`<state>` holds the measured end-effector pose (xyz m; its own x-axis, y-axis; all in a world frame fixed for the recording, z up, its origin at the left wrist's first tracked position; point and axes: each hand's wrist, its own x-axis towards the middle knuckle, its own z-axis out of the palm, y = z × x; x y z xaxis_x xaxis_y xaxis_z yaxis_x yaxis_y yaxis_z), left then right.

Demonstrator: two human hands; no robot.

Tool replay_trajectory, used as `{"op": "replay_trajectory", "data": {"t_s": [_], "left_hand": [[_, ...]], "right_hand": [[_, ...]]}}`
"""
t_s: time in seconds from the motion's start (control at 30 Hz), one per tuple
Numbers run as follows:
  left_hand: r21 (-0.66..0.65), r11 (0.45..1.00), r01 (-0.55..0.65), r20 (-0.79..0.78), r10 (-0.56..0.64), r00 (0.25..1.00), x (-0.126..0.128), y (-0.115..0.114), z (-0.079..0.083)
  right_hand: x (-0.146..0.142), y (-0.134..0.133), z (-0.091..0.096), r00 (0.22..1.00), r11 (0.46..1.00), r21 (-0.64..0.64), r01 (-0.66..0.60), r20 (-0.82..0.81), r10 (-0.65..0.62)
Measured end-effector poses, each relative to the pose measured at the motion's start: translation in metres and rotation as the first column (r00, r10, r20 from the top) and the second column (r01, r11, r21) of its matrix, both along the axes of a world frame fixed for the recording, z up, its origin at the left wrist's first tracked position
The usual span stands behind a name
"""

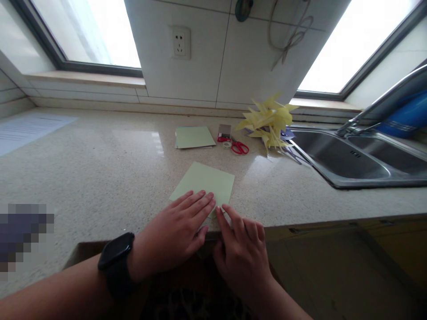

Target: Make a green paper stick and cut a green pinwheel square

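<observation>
A pale green sheet of paper (pixel 203 178) lies flat on the speckled countertop, close to its front edge. My left hand (pixel 178 229) rests on its lower left part, fingers stretched out and flat. Two fingertips of my right hand (pixel 242 249) touch the sheet at its near corner, while the other fingers are curled. That hand grips nothing that I can see. Beyond the sheet lies a stack of similar pale green paper (pixel 195 137). Red-handled scissors (pixel 240 147) are to the right of the stack.
Yellow paper pinwheels (pixel 268 120) are heaped at the back right, beside a double steel sink (pixel 347 182) with a faucet (pixel 353 124). A small red-edged box (pixel 224 131) sits near the scissors. A printed sheet (pixel 30 129) lies far left. The counter's front edge (pixel 333 222) runs close by.
</observation>
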<state>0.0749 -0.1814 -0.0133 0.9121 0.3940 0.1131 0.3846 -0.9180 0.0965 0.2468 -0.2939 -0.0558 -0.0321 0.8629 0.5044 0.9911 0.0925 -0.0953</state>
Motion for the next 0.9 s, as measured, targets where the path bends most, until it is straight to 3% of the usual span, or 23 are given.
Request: {"op": "replay_trajectory", "data": {"t_s": [0.67,0.9], "left_hand": [[-0.069,0.997,-0.018,0.015,0.019,1.0,0.001,-0.001,-0.001],[-0.047,0.999,-0.024,0.116,0.03,0.993,0.001,-0.003,-0.002]], "right_hand": [[-0.009,0.01,0.007,0.999,0.994,-0.103,0.023,-0.046,-0.028],[-0.008,0.011,0.01,0.997,0.993,-0.12,0.013,-0.069,-0.022]]}}
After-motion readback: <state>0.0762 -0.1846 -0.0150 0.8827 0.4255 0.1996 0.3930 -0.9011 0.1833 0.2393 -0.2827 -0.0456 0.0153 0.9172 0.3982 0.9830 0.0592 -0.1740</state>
